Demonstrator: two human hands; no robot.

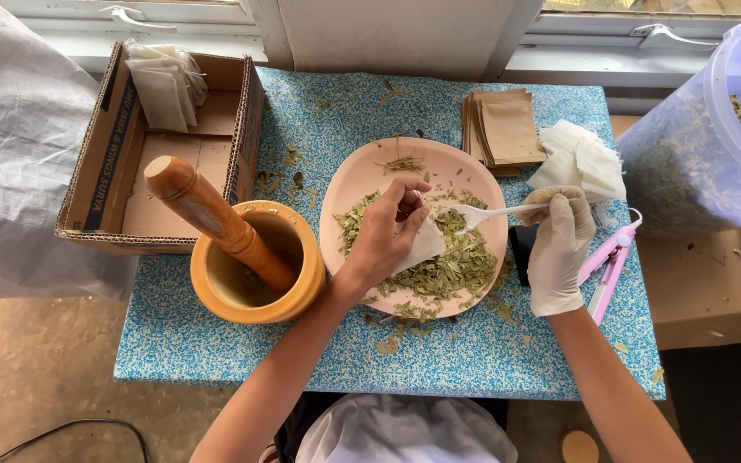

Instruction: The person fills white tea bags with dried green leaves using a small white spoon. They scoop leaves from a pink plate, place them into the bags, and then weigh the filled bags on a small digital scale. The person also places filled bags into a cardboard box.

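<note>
left hand (385, 233) bare, pinching open a small white filter pouch (422, 244) over the pink plate (482, 176) | right hand (559, 249) gloved, gripping a white plastic fork (486, 213) at the pouch mouth | risk: thin pouch may slip or fold shut, brittle dried leaves (452, 267) scatter onto the speckled blue mat (319, 129) | smooth turned wooden mortar (255, 287) stands beside the plate

Blue speckled tabletop (216, 343) is pretty crowded: cardboard box (105, 163) far left, wooden mortar (255, 274) beside it, pink plate (370, 184) in the middle, brown paper packets (508, 127), white bags (581, 154), pink sealer (606, 266), loose leaf bits (388, 343) scattered around.
</note>
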